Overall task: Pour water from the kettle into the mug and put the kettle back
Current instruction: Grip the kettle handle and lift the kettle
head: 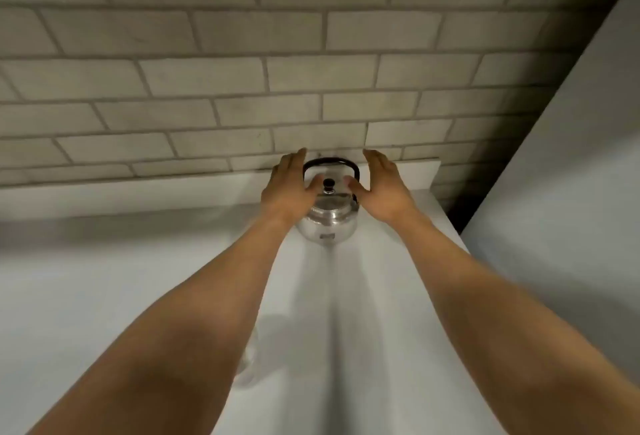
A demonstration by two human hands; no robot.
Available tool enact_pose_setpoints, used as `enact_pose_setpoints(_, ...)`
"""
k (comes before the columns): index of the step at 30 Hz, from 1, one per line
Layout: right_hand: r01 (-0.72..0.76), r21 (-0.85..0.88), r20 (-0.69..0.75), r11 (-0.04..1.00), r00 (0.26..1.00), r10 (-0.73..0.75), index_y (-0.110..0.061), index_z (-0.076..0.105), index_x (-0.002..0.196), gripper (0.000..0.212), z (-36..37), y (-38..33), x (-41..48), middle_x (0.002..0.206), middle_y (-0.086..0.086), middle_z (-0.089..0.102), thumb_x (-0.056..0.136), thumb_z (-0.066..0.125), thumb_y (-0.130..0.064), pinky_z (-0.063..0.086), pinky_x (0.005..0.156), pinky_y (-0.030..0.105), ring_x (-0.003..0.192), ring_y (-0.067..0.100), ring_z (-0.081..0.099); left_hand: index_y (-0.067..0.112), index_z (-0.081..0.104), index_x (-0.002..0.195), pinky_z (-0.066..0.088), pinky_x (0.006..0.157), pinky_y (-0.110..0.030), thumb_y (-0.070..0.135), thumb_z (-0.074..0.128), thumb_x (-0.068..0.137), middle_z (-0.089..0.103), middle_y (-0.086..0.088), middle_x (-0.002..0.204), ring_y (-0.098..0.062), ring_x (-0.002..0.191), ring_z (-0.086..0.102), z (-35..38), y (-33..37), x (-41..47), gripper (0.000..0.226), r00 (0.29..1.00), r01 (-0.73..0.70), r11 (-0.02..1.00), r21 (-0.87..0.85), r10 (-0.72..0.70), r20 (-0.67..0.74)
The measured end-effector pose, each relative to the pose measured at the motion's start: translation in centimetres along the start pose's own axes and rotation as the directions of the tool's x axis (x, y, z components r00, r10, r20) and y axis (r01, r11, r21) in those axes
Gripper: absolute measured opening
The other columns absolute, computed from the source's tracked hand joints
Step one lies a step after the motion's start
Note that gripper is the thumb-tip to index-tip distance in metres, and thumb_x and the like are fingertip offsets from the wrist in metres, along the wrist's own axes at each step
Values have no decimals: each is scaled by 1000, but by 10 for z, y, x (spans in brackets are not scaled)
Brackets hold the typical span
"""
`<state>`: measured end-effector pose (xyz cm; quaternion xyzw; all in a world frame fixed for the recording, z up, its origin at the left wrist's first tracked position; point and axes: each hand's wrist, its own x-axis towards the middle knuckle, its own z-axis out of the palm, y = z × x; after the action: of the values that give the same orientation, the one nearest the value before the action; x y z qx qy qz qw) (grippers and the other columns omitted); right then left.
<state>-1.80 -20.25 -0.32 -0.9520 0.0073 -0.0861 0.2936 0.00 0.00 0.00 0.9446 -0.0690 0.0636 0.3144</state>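
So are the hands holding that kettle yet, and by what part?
Not clearly. Both hands, left and right, are open on either side of the steel kettle, beside its black handle, with nothing gripped.

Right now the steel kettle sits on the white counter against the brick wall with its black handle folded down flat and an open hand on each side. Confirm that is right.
Not quite. The head view shows the kettle with its black handle standing upright, arched over the lid knob, not folded down. The rest holds: it sits on the white counter by the brick wall, the left hand and right hand open on either side.
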Motion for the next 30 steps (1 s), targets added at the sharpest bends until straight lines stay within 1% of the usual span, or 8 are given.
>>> enact_pose_setpoints(3,71,-8,65,997,995,-70,-19,24,165,79,5,8,26,171,3,27,100,58,-47,34,121,44,156,27,26,23,23,167,36,119,-46,52,53,105,29,-5,173,-28,158,32,14,-4,22,75,996,78,997,-13,-77,47)
enact_pose_setpoints(6,165,18,187,986,968,-165,-21,32,161,69,20,9,43,162,4,40,101,57,-46,39,116,42,146,29,39,21,36,162,41,118,-47,37,54,109,48,-12,162,-35,149,45,24,-13,34,59,995,69,997,-29,-67,74)
enact_pose_setpoints(9,196,63,189,979,960,-205,-19,48,152,51,27,7,58,141,8,54,106,49,-42,43,105,36,130,31,54,21,62,135,55,92,-43,27,53,110,73,-11,123,-36,113,69,23,-16,44,27,999,-26,999,20,25,27)
enact_pose_setpoints(12,211,81,200,974,954,-223,-16,57,139,41,28,6,63,118,2,58,109,44,-41,41,89,30,111,26,60,17,66,123,55,81,-39,25,54,110,74,-10,108,-33,97,71,18,-16,46,19,996,-76,997,23,74,58)
enact_pose_setpoints(17,203,166,177,965,957,-231,-17,61,106,30,18,6,45,92,-3,67,105,49,-45,49,73,33,84,15,64,21,65,131,51,79,-36,26,54,110,72,-7,108,-29,96,67,5,-16,28,25,989,-124,992,-9,124,86)
enact_pose_setpoints(21,199,212,83,957,972,-220,-34,66,97,32,-2,-14,15,80,-14,71,93,55,-64,46,60,14,79,-1,65,24,64,129,41,74,-29,33,52,109,70,0,103,-21,89,61,-13,-1,-4,25,988,-153,988,0,153,32)
enact_pose_setpoints(27,250,102,-5,963,968,-251,-38,61,84,34,-24,-32,-35,74,-35,64,90,52,-70,39,59,7,72,-10,60,14,65,128,57,82,-46,27,53,110,75,-10,114,-38,99,71,-32,23,-68,25,976,-211,976,45,213,-49)
enact_pose_setpoints(30,315,90,-29,945,949,-314,-34,64,87,37,-28,-35,-63,68,-28,64,92,53,-69,40,57,10,68,-5,61,20,57,142,59,82,-50,30,52,111,66,-5,134,-35,112,69,-31,29,-109,33,974,-189,980,57,194,-117)
